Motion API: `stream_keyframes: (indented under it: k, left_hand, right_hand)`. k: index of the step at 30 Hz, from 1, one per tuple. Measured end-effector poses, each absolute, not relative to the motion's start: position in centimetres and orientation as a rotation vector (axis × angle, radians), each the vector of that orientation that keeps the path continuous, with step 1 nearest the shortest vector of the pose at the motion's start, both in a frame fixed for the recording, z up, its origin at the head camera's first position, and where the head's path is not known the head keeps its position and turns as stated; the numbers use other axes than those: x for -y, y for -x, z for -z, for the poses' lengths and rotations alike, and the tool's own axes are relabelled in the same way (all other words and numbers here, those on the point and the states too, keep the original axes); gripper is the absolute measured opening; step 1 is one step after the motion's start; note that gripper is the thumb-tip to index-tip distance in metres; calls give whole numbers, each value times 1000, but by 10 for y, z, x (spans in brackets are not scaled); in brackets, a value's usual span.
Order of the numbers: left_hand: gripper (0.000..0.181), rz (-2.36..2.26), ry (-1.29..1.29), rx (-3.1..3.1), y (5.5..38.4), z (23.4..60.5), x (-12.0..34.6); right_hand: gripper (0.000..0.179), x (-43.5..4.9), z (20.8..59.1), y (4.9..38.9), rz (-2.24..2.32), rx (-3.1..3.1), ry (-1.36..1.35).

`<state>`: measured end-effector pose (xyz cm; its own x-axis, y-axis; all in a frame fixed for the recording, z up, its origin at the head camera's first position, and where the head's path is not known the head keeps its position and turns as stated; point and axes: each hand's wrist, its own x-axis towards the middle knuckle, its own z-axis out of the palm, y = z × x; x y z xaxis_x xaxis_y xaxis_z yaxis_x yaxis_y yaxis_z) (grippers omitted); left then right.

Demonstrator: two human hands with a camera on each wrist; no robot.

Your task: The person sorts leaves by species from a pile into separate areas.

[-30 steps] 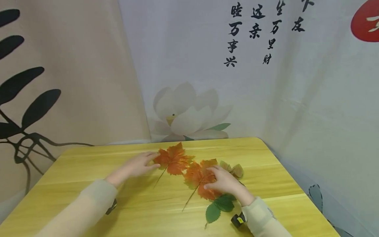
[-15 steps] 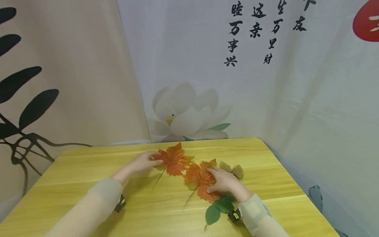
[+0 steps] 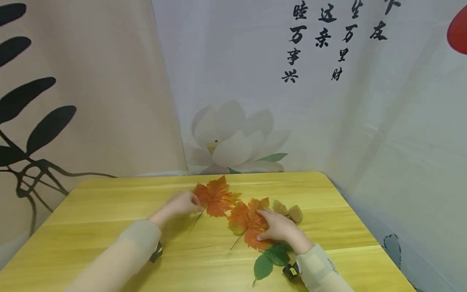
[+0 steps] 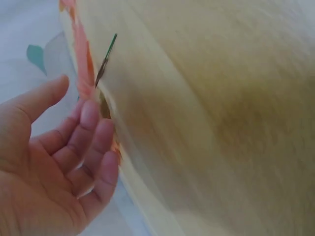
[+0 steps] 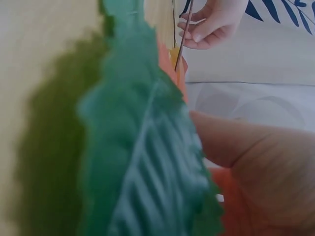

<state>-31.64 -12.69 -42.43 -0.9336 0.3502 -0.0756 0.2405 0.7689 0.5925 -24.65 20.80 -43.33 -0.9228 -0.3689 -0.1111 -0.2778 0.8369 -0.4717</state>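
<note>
Two orange artificial maple leaves lie side by side on the wooden table. At the left maple leaf (image 3: 218,198), my left hand (image 3: 184,203) is bent beside its stem. The left wrist view shows that hand's fingers (image 4: 88,115) loosely curved near the leaf, the thumb held apart from them. My right hand (image 3: 280,227) rests on the right maple leaf (image 3: 240,219), thumb and fingers spread over its right half. A green leaf sprig (image 3: 263,267) lies below that hand, and its ribbed leaf (image 5: 157,167) fills much of the right wrist view.
A pale green-brown leaf piece (image 3: 294,213) lies behind my right hand, partly covered. The yellow wooden table (image 3: 204,263) ends at a far edge against a printed curtain (image 3: 233,81). Dark wrist cameras (image 3: 291,271) hang below both sleeves.
My left hand has shifted slightly right and its fingers have bent down from the leaf's edge toward the stem. The right hand stays on its leaf. The head view has turned slightly left.
</note>
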Motion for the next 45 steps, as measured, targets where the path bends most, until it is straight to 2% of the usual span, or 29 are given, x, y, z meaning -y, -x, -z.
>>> stream_keyframes:
  k: [7, 10, 17, 27, 30, 36, 43, 45]
  left_hand:
    - [37, -642, -396, -2908, 316, 435, 117]
    - [32, -561, -391, -2974, 315, 438, 112]
    - [34, -485, -369, -3016, 309, 437, 104]
    - [45, -603, -341, -2961, 311, 442, 110]
    - [39, -710, -358, -2933, 311, 441, 114]
    - [17, -920, -343, -2827, 307, 435, 121]
    - [8, -1213, -316, -2637, 308, 435, 123]
    - [12, -1300, -319, -2557, 308, 433, 124]
  right_hand:
    - [81, -212, 438, 249, 723, -2805, 578]
    - [81, -214, 440, 250, 713, -2805, 580]
    - [82, -217, 442, 254, 712, -2802, 567]
    - [83, -217, 441, 253, 730, -2798, 566]
    - [84, -217, 442, 253, 731, -2801, 571]
    - [84, -218, 442, 251, 727, -2806, 573]
    - [84, -219, 443, 252, 734, -2796, 588]
    - [84, -220, 443, 253, 733, -2792, 596]
